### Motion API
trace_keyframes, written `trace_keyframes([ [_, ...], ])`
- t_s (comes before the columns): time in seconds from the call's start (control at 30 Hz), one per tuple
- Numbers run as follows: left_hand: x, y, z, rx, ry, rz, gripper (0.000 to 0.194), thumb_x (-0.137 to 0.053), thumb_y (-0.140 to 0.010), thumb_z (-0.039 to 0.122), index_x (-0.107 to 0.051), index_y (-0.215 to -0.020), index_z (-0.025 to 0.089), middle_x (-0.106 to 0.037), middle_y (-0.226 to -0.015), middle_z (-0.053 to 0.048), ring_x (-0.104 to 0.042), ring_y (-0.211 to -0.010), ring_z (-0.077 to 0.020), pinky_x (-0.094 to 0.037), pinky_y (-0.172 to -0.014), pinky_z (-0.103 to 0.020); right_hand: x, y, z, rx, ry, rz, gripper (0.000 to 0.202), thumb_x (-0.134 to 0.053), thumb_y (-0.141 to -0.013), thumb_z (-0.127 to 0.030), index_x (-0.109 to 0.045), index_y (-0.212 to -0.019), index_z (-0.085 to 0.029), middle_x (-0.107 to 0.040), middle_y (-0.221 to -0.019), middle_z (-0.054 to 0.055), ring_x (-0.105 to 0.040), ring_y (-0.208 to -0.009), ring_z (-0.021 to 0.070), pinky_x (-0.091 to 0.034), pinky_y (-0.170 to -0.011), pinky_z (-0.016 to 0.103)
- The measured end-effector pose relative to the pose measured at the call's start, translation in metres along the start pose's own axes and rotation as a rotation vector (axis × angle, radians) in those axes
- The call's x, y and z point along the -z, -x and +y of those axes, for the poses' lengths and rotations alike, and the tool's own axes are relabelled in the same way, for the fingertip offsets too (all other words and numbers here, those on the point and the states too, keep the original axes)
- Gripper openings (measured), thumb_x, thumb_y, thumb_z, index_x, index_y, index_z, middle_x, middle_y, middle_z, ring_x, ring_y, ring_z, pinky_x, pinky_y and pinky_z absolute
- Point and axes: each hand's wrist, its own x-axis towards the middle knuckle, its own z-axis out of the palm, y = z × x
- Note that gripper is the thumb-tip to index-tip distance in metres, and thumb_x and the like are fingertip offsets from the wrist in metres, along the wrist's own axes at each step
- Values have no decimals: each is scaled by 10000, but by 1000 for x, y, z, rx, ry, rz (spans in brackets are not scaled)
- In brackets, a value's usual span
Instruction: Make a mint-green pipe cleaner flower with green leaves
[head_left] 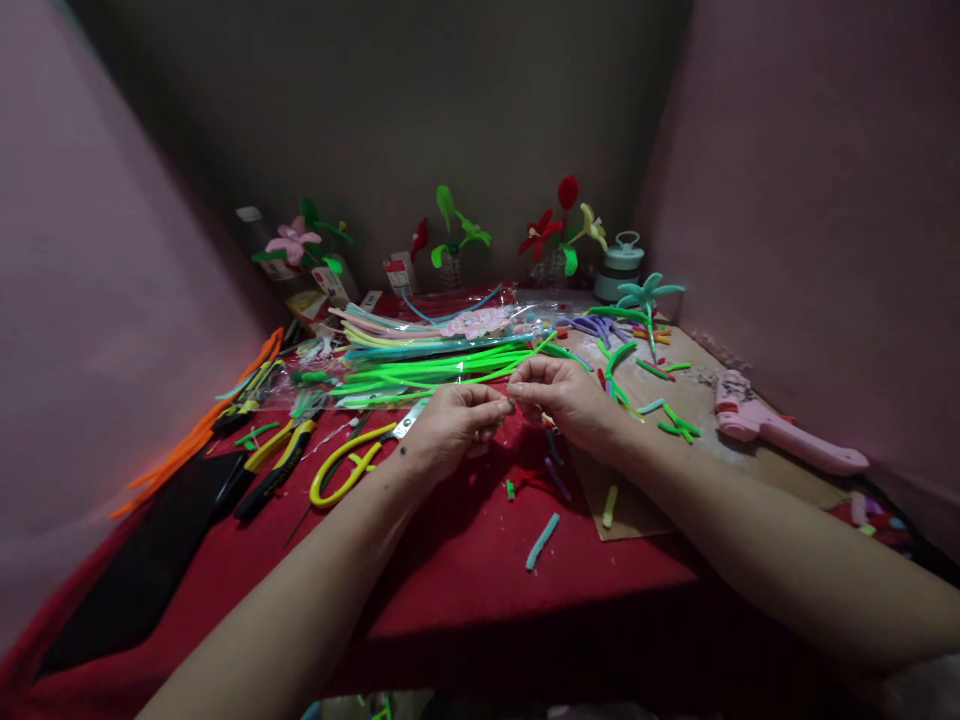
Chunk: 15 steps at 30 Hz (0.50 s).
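Observation:
My left hand (466, 420) and my right hand (559, 392) meet over the middle of the red-covered table, fingertips pinched together and nearly touching. Whatever sits between the fingers is too small and dark to make out; a speck of green shows under the left fingertips. Just beyond them lies a bundle of bright green pipe cleaners (420, 375). Yellow-handled scissors (349, 465) rest left of my left wrist, their blades partly behind it. Below the hands are a short light-blue pipe cleaner piece (542, 542) and a yellow piece (610, 506).
Pliers (281, 460) and a black flat item (150, 560) lie left, near orange pipe cleaners (202, 430). A pink glue gun (787, 430) rests on the cardboard (720, 470) at right. Behind stand pipe-cleaner flowers (544, 235), plastic-wrapped pipe cleaners (390, 335) and a lidded jar (621, 265).

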Motion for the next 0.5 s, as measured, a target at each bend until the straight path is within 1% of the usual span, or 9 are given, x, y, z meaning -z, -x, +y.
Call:
trace_keyframes([
  [0.13,-2,3,0,-6,-18,-46,229,-696,-657,309,-543,-650,139,-318,-438,85,-218,-371,-21,-147,-377,-169,0,1,-3,17,33,-15,116,-649,-669,-235,-574,-653,-148,-511,-490,-51,-414,-416,56,-295,-412,197],
  [0.2,-2,3,-1,-23,-43,-49,208,-672,-681,303,-536,-674,146,-304,-448,90,-211,-371,-22,-150,-378,-169,0,1,-3,7,35,-16,122,-657,-654,-236,-575,-645,-146,-515,-490,-49,-415,-409,57,-294,-404,195],
  [0.4,1,2,-3,-84,-107,-87,189,-642,-721,314,-573,-764,143,-385,-482,69,-278,-389,-40,-231,-396,-191,3,-3,-1,-59,4,-8,130,-668,-631,-230,-563,-637,-153,-509,-468,-55,-370,-366,47,-251,-366,192],
  [0.5,3,0,-3,-100,-116,-107,188,-636,-722,312,-593,-747,131,-430,-485,51,-314,-392,-45,-230,-405,-201,6,-4,1,-76,0,-32,124,-666,-632,-226,-566,-651,-155,-517,-474,-54,-369,-366,49,-251,-362,192],
])
